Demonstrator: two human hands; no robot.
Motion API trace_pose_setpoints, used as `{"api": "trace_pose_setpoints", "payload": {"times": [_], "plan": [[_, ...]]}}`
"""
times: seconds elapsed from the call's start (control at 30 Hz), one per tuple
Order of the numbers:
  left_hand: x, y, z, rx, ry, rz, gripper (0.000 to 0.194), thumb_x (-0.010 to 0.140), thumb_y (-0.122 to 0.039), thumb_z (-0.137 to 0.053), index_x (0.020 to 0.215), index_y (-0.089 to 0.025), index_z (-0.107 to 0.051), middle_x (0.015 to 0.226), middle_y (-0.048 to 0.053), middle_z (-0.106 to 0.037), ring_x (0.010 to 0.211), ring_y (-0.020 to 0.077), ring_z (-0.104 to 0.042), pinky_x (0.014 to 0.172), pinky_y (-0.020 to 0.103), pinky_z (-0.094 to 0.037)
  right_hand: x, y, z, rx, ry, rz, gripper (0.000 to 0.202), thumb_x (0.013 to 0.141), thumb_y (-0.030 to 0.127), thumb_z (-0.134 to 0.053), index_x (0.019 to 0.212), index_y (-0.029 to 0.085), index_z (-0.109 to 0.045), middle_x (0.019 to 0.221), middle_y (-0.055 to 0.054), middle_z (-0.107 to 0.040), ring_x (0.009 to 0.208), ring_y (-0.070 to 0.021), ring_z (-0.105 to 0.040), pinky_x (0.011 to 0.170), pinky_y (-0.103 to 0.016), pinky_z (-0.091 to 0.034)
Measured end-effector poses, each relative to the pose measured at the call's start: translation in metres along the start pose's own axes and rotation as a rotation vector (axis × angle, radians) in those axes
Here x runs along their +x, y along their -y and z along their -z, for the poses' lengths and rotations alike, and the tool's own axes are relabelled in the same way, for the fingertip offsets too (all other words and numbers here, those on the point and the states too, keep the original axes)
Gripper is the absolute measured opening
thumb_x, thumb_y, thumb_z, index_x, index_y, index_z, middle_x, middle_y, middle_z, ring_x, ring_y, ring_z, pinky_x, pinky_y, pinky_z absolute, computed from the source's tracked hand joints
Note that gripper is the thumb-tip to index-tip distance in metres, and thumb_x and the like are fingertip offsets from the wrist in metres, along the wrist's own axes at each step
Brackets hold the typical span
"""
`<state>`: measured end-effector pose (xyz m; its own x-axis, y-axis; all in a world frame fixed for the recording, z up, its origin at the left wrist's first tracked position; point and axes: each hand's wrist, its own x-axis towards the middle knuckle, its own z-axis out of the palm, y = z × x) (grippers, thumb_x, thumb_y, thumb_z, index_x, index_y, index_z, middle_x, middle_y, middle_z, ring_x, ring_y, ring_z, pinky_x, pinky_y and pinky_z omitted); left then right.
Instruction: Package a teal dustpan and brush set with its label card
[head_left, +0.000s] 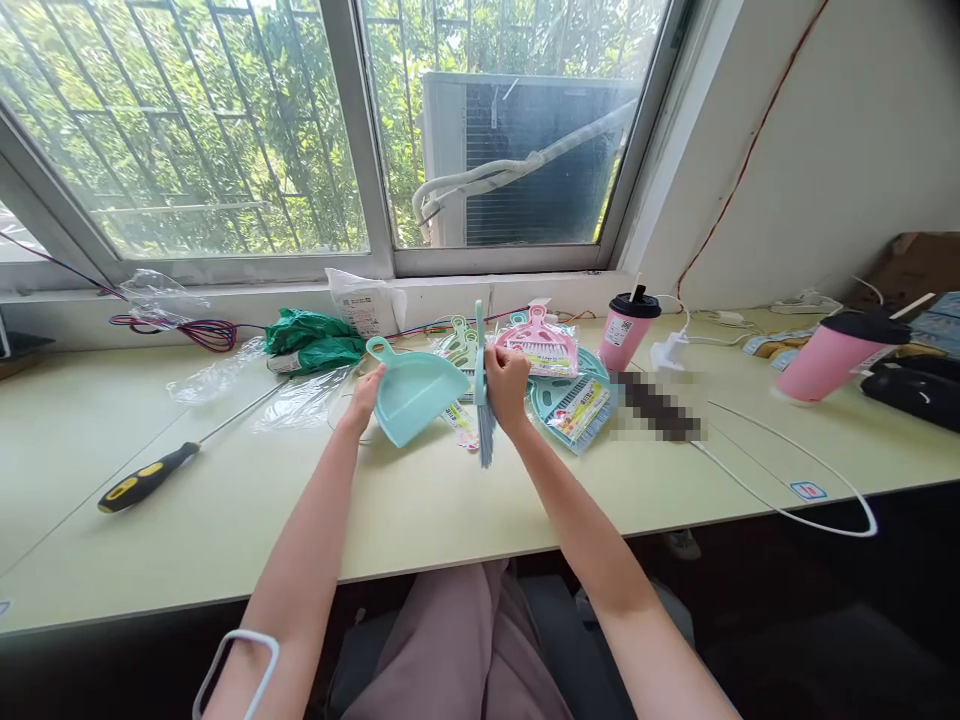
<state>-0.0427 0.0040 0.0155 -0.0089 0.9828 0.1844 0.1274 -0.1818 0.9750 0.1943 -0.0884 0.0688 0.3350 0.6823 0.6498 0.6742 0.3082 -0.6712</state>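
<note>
A mint-green dustpan (417, 390) is held up over the table by my left hand (364, 402), closed on its left side near the handle. My right hand (505, 388) grips a small mint brush (480, 352) upright, its grey bristles (486, 436) pointing down. The brush stands just right of the dustpan's edge; whether they touch I cannot tell. Behind my right hand lie a packaged pink dustpan set (541, 345) and a packaged teal set (576, 410). Another packaged green set (459, 345) is partly hidden behind the brush and dustpan.
A long screwdriver (150, 480) lies at the left, near a green plastic bag (315, 342) and clear wrapping (300, 400). Two pink cups (627, 335) with black lids stand on the right. A white cable (795, 515) loops across the table's front edge. Windows are behind.
</note>
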Motion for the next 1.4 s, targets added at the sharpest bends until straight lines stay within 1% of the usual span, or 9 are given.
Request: {"api": "trace_pose_setpoints", "payload": {"times": [0.1,0.23,0.33,0.43,0.6,0.7,0.97,1.17,1.4], "plan": [[0.004,0.000,0.020,0.198,0.005,-0.006,0.056,0.069,-0.076,-0.061,0.066,-0.020,-0.062,0.059,0.003,-0.058,0.068,0.0236,-0.057,0.062,0.032,-0.041,0.011,-0.014,0.009,-0.231,0.060,-0.020,0.043,0.097,0.028,-0.040,0.061,0.018,-0.061,0.058,-0.002,-0.057,0.059,-0.0142,-0.048,0.061,-0.026,-0.034],[0.000,0.000,0.018,0.595,0.083,-0.049,0.049,0.077,-0.062,-0.055,0.049,-0.022,-0.050,0.050,0.002,-0.048,0.060,0.0209,-0.050,0.059,0.031,-0.032,0.014,-0.034,0.000,-0.514,0.293,-0.146,0.035,0.096,0.019,-0.041,0.085,0.011,-0.073,0.089,-0.016,-0.072,0.084,-0.0220,-0.065,0.069,-0.027,-0.042],[-0.005,-0.002,0.010,0.804,0.110,-0.093,0.046,0.085,-0.055,-0.044,0.058,-0.021,-0.060,0.063,0.006,-0.061,0.069,0.0233,-0.056,0.062,0.031,-0.033,0.009,-0.041,-0.008,-0.599,0.435,-0.175,0.034,0.096,0.015,-0.040,0.099,0.009,-0.073,0.101,-0.021,-0.072,0.094,-0.0255,-0.068,0.074,-0.030,-0.046],[-0.007,-0.004,0.009,0.963,0.042,-0.098,0.043,0.088,-0.054,-0.045,0.076,-0.022,-0.071,0.082,0.011,-0.072,0.083,0.0275,-0.062,0.064,0.031,-0.034,0.007,-0.043,-0.008,-0.644,0.463,-0.121,0.030,0.096,0.012,-0.043,0.109,0.013,-0.070,0.105,-0.017,-0.071,0.098,-0.0253,-0.068,0.077,-0.031,-0.048],[-0.009,-0.003,0.011,1.121,0.053,-0.078,0.030,0.084,-0.045,-0.057,0.080,-0.020,-0.073,0.094,0.013,-0.075,0.085,0.0282,-0.064,0.063,0.031,-0.035,0.008,-0.050,0.000,-0.731,0.508,-0.042,0.026,0.091,0.019,-0.060,0.116,0.018,-0.067,0.126,-0.017,-0.062,0.101,-0.0239,-0.066,0.080,-0.033,-0.049],[-0.009,0.000,0.011,1.137,0.059,-0.096,0.031,0.085,-0.045,-0.054,0.078,-0.021,-0.073,0.091,0.012,-0.075,0.083,0.0265,-0.064,0.062,0.030,-0.035,0.007,-0.053,-0.002,-0.760,0.533,-0.013,0.024,0.089,0.017,-0.062,0.112,0.016,-0.070,0.122,-0.018,-0.063,0.109,-0.0266,-0.061,0.081,-0.033,-0.048],[-0.007,-0.005,0.015,0.969,-0.015,-0.025,0.035,0.083,-0.050,-0.054,0.079,-0.021,-0.073,0.091,0.012,-0.075,0.082,0.0269,-0.063,0.063,0.030,-0.035,0.007,-0.057,-0.007,-0.643,0.629,-0.005,0.022,0.093,0.036,-0.062,0.100,0.020,-0.076,0.117,-0.013,-0.067,0.114,-0.0258,-0.058,0.087,-0.034,-0.046],[-0.011,-0.014,0.020,0.428,0.026,0.048,0.043,0.073,-0.060,-0.065,0.074,-0.017,-0.070,0.080,0.008,-0.072,0.076,0.0227,-0.061,0.065,0.029,-0.040,0.009,-0.069,-0.011,-0.570,0.629,-0.008,0.010,0.085,0.026,-0.072,0.093,0.020,-0.074,0.116,-0.010,-0.069,0.118,-0.0250,-0.056,0.097,-0.038,-0.039],[-0.019,-0.029,0.029,-0.120,0.069,0.073,0.069,0.054,-0.067,-0.082,0.100,-0.016,-0.075,0.090,0.010,-0.075,0.084,0.0241,-0.068,0.074,0.032,-0.051,0.010,-0.057,-0.018,0.264,0.480,-0.011,0.016,0.092,0.024,-0.054,0.106,0.018,-0.060,0.083,-0.003,-0.073,0.080,-0.0171,-0.069,0.079,-0.031,-0.050]]}}
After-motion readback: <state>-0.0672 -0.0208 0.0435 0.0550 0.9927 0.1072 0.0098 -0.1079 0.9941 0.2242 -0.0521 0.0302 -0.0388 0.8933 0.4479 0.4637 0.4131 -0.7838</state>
